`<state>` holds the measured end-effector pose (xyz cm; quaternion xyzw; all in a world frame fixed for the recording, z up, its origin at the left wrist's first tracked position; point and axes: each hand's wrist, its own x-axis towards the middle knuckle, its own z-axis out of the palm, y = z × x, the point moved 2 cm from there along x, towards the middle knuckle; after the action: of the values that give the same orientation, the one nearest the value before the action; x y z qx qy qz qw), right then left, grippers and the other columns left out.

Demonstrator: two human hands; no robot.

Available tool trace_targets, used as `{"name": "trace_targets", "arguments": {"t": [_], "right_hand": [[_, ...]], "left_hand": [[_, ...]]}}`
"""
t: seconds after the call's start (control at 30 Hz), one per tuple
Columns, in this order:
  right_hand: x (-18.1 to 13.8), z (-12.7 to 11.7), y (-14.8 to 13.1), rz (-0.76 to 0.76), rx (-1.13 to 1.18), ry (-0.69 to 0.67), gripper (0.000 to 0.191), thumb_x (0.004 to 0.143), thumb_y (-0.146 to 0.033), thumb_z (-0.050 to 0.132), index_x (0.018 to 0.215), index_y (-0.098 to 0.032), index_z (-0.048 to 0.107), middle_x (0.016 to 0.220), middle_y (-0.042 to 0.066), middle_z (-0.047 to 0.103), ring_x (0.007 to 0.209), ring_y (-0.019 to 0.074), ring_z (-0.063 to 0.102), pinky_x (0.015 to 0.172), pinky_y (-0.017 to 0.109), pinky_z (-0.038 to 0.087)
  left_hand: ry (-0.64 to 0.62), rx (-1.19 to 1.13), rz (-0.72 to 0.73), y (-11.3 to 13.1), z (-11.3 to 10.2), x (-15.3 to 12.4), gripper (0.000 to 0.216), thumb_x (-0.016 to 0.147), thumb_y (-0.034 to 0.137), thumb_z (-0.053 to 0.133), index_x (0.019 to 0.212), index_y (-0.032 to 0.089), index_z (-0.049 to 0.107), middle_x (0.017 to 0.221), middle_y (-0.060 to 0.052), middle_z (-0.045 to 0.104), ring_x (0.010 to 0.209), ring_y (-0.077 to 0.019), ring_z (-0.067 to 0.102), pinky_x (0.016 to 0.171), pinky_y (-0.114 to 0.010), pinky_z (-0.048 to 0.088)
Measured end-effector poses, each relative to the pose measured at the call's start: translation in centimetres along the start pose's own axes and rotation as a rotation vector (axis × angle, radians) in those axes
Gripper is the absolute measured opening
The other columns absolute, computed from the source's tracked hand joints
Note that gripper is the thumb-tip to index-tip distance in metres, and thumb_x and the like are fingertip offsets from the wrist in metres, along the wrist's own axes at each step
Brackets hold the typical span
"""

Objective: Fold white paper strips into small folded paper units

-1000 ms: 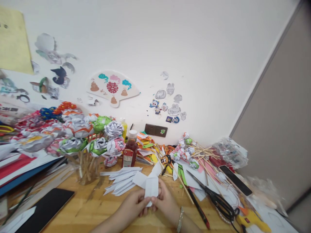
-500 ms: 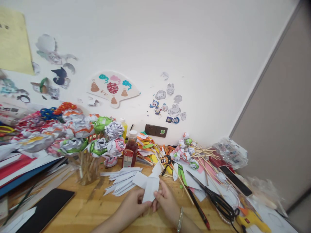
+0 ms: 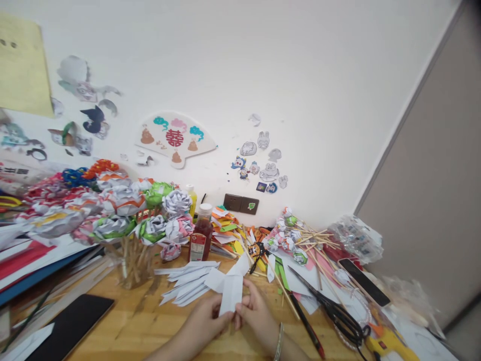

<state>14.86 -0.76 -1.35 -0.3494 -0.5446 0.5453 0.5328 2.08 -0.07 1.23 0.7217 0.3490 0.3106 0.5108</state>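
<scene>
Both hands pinch one folded white paper strip (image 3: 232,291) above the front middle of the wooden table. My left hand (image 3: 209,317) grips its lower left edge, with the thumb on the front. At the lower right edge, my right hand (image 3: 256,310) has its thumb across the paper and wears a bracelet (image 3: 279,341). The strip's upper part splits into two flaps, one pointing left and one up to the right. Just behind it lies a fanned pile of folded white paper strips (image 3: 188,281).
Left stand paper flowers (image 3: 120,195) on sticks in a clear container, beside a bottle of red liquid (image 3: 201,235). A dark phone (image 3: 71,323) lies front left. To the right are black scissors (image 3: 340,316), a red-tipped pen (image 3: 310,328), a yellow glue gun (image 3: 389,343) and another phone (image 3: 364,282).
The held paper has turned slightly more upright and shifted a little left. Both hands keep their pinch on it, and the things on the table stay where they were.
</scene>
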Motion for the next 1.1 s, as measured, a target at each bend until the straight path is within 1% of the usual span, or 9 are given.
{"name": "trace_targets", "arguments": {"t": [0.17, 0.23, 0.37, 0.5, 0.63, 0.73, 0.83, 0.97, 1.1], "right_hand": [[-0.1, -0.1, 0.3, 0.02, -0.071, 0.014, 0.051, 0.066, -0.032, 0.057, 0.106, -0.014, 0.031, 0.044, -0.008, 0.05, 0.033, 0.0076, 0.044, 0.036, 0.017, 0.033], [-0.1, -0.1, 0.3, 0.03, -0.1, 0.024, 0.047, 0.066, -0.03, 0.055, 0.105, -0.015, 0.032, 0.045, -0.008, 0.05, 0.032, 0.0073, 0.044, 0.035, 0.017, 0.033], [-0.3, 0.2, 0.0, 0.055, -0.141, 0.061, 0.045, 0.067, -0.028, 0.054, 0.105, -0.018, 0.032, 0.05, -0.006, 0.054, 0.032, 0.0071, 0.043, 0.034, 0.017, 0.032], [-0.5, 0.6, -0.4, 0.06, -0.147, 0.056, 0.046, 0.066, -0.028, 0.054, 0.105, -0.018, 0.032, 0.05, -0.006, 0.052, 0.033, 0.0064, 0.042, 0.035, 0.016, 0.031], [-0.5, 0.5, -0.2, 0.04, -0.136, 0.068, 0.047, 0.066, -0.031, 0.055, 0.105, -0.018, 0.032, 0.046, -0.009, 0.046, 0.032, 0.0057, 0.039, 0.035, 0.016, 0.03], [-0.5, 0.5, -0.2, 0.03, -0.136, 0.058, 0.041, 0.071, -0.035, 0.051, 0.104, -0.017, 0.035, 0.046, -0.008, 0.046, 0.033, 0.0062, 0.039, 0.036, 0.017, 0.029], [-0.7, 0.4, -0.6, -0.072, -0.157, 0.082, 0.036, 0.073, -0.034, 0.049, 0.103, -0.018, 0.038, 0.057, -0.004, 0.051, 0.045, 0.0091, 0.047, 0.045, 0.02, 0.037], [-0.8, -0.1, -1.6, -0.244, -0.187, 0.206, 0.045, 0.068, -0.029, 0.057, 0.107, -0.021, 0.037, 0.083, 0.002, 0.053, 0.075, 0.0149, 0.051, 0.069, 0.027, 0.04], [-0.6, -0.5, -1.7, -0.207, -0.246, 0.253, 0.022, 0.07, -0.029, 0.054, 0.089, -0.017, 0.052, 0.08, 0.004, 0.058, 0.075, 0.0181, 0.053, 0.069, 0.03, 0.041]], "left_hand": [[0.076, 0.093, 0.065, 0.1, -0.2, -0.1, 0.022, 0.065, 0.031, 0.051, 0.076, 0.013, 0.058, 0.072, -0.002, 0.061, 0.067, -0.0156, 0.05, 0.061, -0.022, 0.038], [0.071, 0.098, 0.053, 0.0, -0.3, -0.1, 0.022, 0.065, 0.031, 0.05, 0.075, 0.013, 0.058, 0.07, -0.001, 0.061, 0.064, -0.015, 0.05, 0.059, -0.022, 0.038], [0.027, 0.054, -0.008, -0.4, -0.2, -0.1, 0.022, 0.07, 0.031, 0.045, 0.075, 0.012, 0.056, 0.056, 0.002, 0.055, 0.046, -0.0103, 0.044, 0.045, -0.019, 0.034], [-0.01, 0.028, -0.009, -0.2, -0.1, -0.1, 0.022, 0.07, 0.031, 0.045, 0.075, 0.012, 0.055, 0.055, 0.001, 0.055, 0.045, -0.0099, 0.044, 0.044, -0.019, 0.034], [0.039, 0.071, 0.033, 0.2, -0.2, -0.1, 0.023, 0.065, 0.031, 0.051, 0.077, 0.013, 0.058, 0.065, -0.001, 0.06, 0.057, -0.0135, 0.049, 0.054, -0.021, 0.038], [0.11, 0.111, 0.073, 0.3, -0.4, -0.1, 0.022, 0.064, 0.031, 0.052, 0.075, 0.014, 0.059, 0.073, -0.002, 0.062, 0.067, -0.0168, 0.051, 0.062, -0.023, 0.039], [0.148, 0.128, 0.072, 0.1, -0.6, 0.1, 0.021, 0.066, 0.031, 0.049, 0.073, 0.015, 0.06, 0.073, -0.002, 0.063, 0.069, -0.0173, 0.051, 0.063, -0.023, 0.038], [0.161, 0.161, 0.015, -0.5, -0.8, 0.4, 0.016, 0.063, 0.028, 0.051, 0.06, 0.015, 0.058, 0.061, 0.001, 0.058, 0.062, -0.0152, 0.049, 0.057, -0.021, 0.036], [0.197, 0.007, -0.013, -0.9, -1.2, 0.7, 0.018, 0.061, 0.032, 0.054, 0.058, 0.015, 0.053, 0.052, 0.005, 0.049, 0.052, -0.0111, 0.045, 0.049, -0.019, 0.034]]}}
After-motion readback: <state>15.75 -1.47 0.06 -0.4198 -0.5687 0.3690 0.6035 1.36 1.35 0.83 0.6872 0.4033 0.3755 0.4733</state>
